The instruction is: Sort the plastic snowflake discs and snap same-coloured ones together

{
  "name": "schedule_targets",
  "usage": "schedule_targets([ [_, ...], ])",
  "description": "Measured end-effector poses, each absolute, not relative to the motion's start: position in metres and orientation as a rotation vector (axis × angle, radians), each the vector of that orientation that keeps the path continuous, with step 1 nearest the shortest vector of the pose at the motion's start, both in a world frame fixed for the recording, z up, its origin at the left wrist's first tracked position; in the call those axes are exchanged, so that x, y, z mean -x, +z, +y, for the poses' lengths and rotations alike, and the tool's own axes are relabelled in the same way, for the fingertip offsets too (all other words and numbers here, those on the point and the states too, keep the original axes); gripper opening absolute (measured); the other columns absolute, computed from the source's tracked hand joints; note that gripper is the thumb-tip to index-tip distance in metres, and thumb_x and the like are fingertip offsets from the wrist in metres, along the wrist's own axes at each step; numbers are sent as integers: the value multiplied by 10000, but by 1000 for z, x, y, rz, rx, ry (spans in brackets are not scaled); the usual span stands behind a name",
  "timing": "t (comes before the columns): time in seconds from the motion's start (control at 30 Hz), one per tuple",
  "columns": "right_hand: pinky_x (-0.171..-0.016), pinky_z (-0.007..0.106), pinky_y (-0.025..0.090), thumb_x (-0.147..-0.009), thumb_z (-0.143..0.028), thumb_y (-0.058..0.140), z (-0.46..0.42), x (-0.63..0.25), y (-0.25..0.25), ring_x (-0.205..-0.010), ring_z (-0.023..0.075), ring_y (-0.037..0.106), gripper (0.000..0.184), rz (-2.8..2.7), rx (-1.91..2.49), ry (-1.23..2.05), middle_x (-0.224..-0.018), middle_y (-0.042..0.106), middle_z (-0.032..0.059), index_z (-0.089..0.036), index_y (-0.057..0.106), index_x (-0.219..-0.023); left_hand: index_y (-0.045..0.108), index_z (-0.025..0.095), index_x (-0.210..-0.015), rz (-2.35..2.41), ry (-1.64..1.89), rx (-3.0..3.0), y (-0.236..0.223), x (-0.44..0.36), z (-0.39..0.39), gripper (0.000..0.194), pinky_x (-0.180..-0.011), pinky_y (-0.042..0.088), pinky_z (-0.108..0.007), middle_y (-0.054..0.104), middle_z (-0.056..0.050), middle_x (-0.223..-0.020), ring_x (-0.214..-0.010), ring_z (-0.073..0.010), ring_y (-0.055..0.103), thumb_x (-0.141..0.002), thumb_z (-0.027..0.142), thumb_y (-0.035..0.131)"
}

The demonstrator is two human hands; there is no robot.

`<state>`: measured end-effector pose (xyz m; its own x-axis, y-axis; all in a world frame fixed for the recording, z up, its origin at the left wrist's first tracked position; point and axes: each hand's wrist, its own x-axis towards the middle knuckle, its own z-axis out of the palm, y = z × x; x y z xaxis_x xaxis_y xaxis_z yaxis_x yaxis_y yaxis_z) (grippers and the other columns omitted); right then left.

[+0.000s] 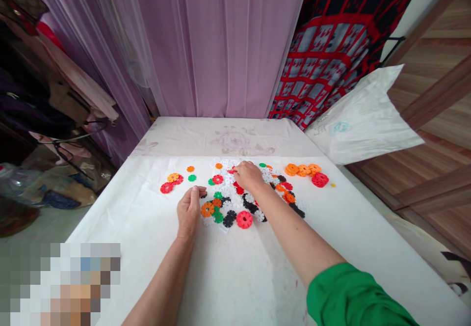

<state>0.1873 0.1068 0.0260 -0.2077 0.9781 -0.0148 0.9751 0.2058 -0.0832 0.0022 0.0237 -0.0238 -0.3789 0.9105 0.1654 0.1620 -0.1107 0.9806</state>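
A loose pile of plastic snowflake discs in white, black, red, orange and green lies on the white-covered table. My left hand (189,211) is at the pile's left edge, thumb and fingers drawn together; a black disc (203,195) shows just under its fingertips. Whatever it may hold is hidden. Over the far side of the pile, my right hand (249,176) reaches down with bent fingers pressed together, its fingertips beside a red disc (231,171). What lies between those fingers cannot be made out. Nearest to me in the pile is a large pinkish-red disc stack (244,220).
Left of the pile lie joined red and orange discs (172,182) and a single green disc (192,178). To the right sit orange disc stacks (302,170), a red cluster (320,179) and a tiny yellow piece (333,185). A white sack (362,117) stands beyond the table's right edge.
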Motion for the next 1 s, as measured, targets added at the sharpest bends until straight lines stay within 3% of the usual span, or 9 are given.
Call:
schedule_targets([
  [0.3,-914,363,488,-882,-381,553,131,-169,27,-1136,290,603,369,-2333,2119,167,-1186,677,166,-146,717,-1114,694,182,-787,1519,1547,-1190,-25,-3,24,478,-777,528,-336,712,-55,-765,-776,-200,667,-866,599,474],
  [0.73,-882,345,501,-804,-273,648,141,-162,21,-1069,282,662,410,-2187,2163,221,-1138,692,194,-105,614,-1176,692,180,-781,1502,1551,-1172,-24,-3,24,475,-772,521,-331,707,-54,-761,-770,-197,660,-863,594,474],
  [0.9,-914,332,484,-833,-310,626,134,-178,16,-1078,243,649,426,-2108,2004,214,-1168,683,131,-161,552,-1225,693,178,-782,1504,1547,-1179,-24,-3,24,473,-775,520,-332,708,-51,-757,-771,-198,663,-870,585,469],
  [1.0,-891,332,500,-796,-281,654,118,-193,16,-985,202,666,445,-1890,1807,346,-1129,692,76,-198,535,-1216,693,177,-784,1504,1556,-1171,-24,-3,24,471,-772,522,-329,707,-52,-754,-770,-196,663,-868,583,469],
])
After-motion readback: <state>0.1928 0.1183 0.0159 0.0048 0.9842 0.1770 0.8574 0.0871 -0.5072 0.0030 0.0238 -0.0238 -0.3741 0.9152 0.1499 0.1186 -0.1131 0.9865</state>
